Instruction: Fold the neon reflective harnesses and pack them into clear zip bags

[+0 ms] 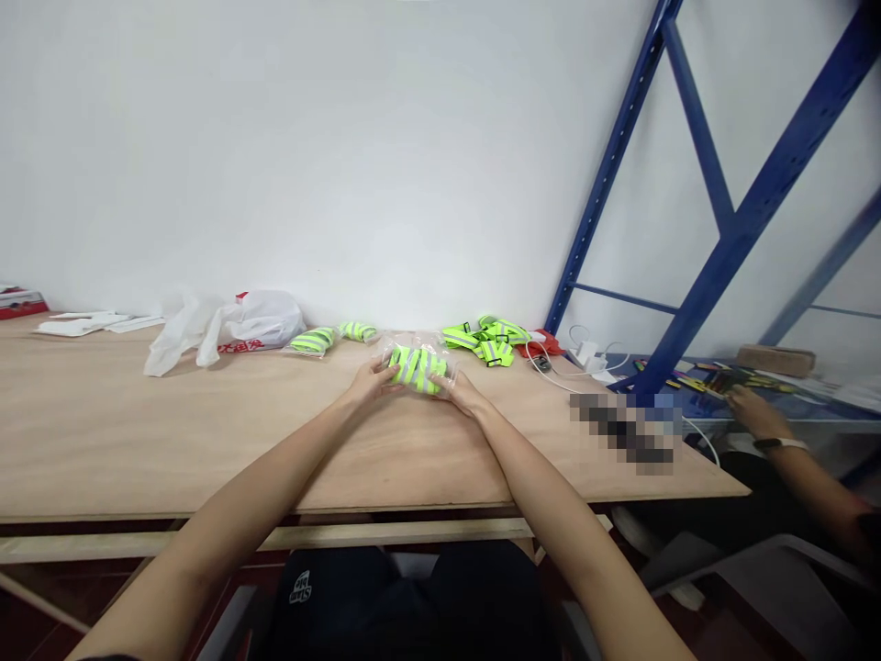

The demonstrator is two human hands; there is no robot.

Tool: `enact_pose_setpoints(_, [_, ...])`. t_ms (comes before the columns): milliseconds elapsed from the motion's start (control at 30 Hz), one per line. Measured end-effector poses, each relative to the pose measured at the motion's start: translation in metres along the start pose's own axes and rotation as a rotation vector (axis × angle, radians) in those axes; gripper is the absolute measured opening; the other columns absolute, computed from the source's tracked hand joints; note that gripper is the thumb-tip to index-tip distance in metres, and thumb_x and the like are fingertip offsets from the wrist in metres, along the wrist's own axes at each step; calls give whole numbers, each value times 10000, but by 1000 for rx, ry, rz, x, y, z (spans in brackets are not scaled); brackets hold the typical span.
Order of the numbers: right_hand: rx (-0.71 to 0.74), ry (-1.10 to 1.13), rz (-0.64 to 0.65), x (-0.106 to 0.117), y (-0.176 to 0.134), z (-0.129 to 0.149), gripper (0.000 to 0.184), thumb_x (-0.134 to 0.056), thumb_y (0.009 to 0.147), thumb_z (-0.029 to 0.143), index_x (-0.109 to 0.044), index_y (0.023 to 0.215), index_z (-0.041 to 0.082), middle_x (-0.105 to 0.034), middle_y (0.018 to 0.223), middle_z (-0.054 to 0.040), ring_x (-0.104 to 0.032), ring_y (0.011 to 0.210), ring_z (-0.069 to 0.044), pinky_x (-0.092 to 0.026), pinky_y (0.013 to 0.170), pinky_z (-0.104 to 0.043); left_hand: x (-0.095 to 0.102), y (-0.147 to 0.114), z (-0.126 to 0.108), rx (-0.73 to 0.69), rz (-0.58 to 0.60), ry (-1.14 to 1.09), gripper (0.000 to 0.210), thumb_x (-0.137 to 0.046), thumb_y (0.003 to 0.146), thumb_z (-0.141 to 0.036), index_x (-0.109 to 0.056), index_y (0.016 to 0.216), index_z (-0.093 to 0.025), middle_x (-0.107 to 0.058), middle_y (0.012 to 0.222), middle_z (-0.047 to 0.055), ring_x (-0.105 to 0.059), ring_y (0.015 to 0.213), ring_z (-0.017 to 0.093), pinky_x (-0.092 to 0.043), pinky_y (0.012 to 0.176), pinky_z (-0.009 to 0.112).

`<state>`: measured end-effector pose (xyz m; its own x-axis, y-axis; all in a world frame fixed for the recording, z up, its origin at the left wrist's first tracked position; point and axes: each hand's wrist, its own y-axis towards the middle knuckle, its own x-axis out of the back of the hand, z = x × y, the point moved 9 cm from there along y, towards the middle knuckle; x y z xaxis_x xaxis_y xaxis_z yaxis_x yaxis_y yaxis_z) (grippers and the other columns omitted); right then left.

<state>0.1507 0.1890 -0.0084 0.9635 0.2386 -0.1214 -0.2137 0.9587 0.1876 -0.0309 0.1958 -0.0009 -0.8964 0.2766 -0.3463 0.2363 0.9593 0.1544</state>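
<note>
Between my two hands is a clear plastic bag with a folded neon-yellow reflective vest (417, 369) inside, grey stripes showing. My left hand (373, 381) grips the bag's left side, thumb on top. On the right side my right hand (460, 390) holds it the same way. The bag's loose clear end sticks up at the far side. Just behind to the left lie two more bagged neon-yellow bundles, a nearer one (313, 341) and a farther one (358, 331). Loose neon-yellow reflective straps with black buckles (492, 340) are heaped to the right.
White plastic bags (265, 319) and flat white pieces (96, 322) lie at the back left of the wooden table (172, 441). Right of the straps are a red bag (547, 343) and white cables. A blue metal rack (722, 239) rises at right, where another person's hand (757, 413) works.
</note>
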Motion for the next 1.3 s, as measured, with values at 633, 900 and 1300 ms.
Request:
enact_pose_setpoints(633, [-9,96,-96,13,3,3,486,-888,562,333,-748,1008,201,-775,1048,-51,-711,963,-261,-570,821,-359,20,0,-33,-24,15,206,584,-857,652,-555,-734,1083,-180,-710,1205,162,-726,961,284,-596,765,360])
enact_pose_setpoints(900, [-79,55,-113,19,5,-6,350,-883,596,339,-775,886,176,-784,922,-71,-716,805,-248,-574,644,-321,39,8,-35,-69,-117,258,317,-853,675,-408,-777,858,-161,-750,780,77,-718,741,243,-563,599,292])
enact_pose_setpoints(1300, [-96,41,-164,24,7,-6,268,-876,592,280,-764,801,155,-772,814,-71,-688,698,-231,-561,565,-320,55,8,-38,-109,-319,221,329,-834,658,-423,-741,792,-137,-761,959,127,-717,667,211,-560,562,281])
